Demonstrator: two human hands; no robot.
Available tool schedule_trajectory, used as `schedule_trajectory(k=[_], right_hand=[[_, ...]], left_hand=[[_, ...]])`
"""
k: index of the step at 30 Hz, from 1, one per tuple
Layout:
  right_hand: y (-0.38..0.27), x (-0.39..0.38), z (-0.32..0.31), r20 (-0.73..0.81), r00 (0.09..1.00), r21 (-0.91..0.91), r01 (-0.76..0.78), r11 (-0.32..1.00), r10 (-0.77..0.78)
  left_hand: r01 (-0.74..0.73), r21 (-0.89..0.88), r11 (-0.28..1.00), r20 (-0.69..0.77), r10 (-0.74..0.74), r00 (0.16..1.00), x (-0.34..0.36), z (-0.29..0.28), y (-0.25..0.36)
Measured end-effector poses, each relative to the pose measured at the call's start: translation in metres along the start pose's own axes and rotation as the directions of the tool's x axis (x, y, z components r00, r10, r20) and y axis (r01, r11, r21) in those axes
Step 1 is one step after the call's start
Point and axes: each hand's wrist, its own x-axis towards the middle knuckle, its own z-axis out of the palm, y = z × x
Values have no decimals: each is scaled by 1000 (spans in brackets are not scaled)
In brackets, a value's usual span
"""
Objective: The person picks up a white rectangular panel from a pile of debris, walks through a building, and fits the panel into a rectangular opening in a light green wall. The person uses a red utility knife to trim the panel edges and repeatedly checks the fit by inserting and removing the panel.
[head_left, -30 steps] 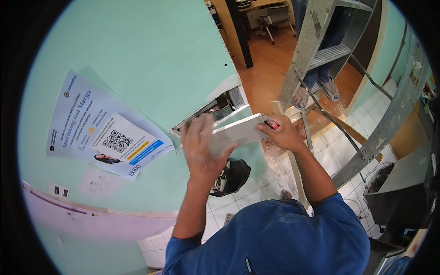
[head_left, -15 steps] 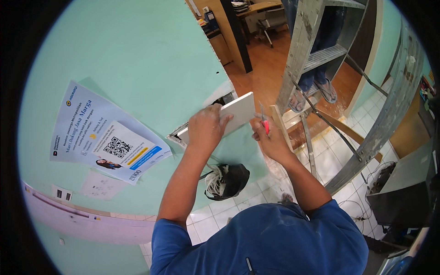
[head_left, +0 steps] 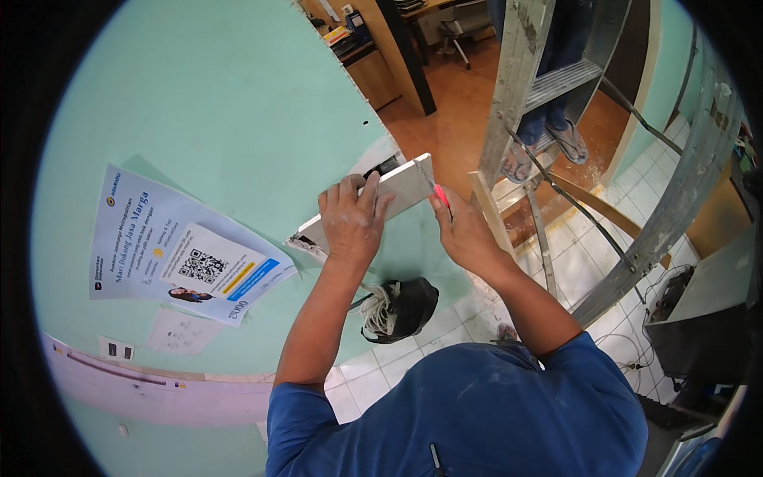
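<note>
My left hand [head_left: 354, 226] grips a narrow white board [head_left: 404, 184] over an opening [head_left: 383, 165] cut in the pale green wall [head_left: 199, 87], its fingers along the board's top edge. My right hand [head_left: 465, 234] is closed on a red utility knife [head_left: 441, 193], its blade touching the board's right end. Below the board hangs a dark bag [head_left: 413, 310] with pale cord in it. A printed poster [head_left: 143, 246] is on the wall left of my hands.
A person's sandalled foot [head_left: 570, 141] stands on a stepladder [head_left: 564, 83] at the right. Metal poles, a wooden plank [head_left: 485, 203] and cables are nearby. A dark cabinet [head_left: 687, 346] is at the lower right. An office chair [head_left: 451, 36] and desk are through the doorway.
The board has tilted and shifted up and left. My left hand now reaches over its top edge. My right hand has let go of the board's end and brought the knife blade against it.
</note>
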Motion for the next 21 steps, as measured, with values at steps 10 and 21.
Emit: schedule_trajectory(k=[10,21], right_hand=[[-1,16,17,9,992,-133,-124,983,126],[-18,31,6,87,978,-425,-136,895,190]], left_hand=[[-211,199,957,75,200,977,-27,41,-10],[-252,127,959,213,222,952,-27,44,-9]])
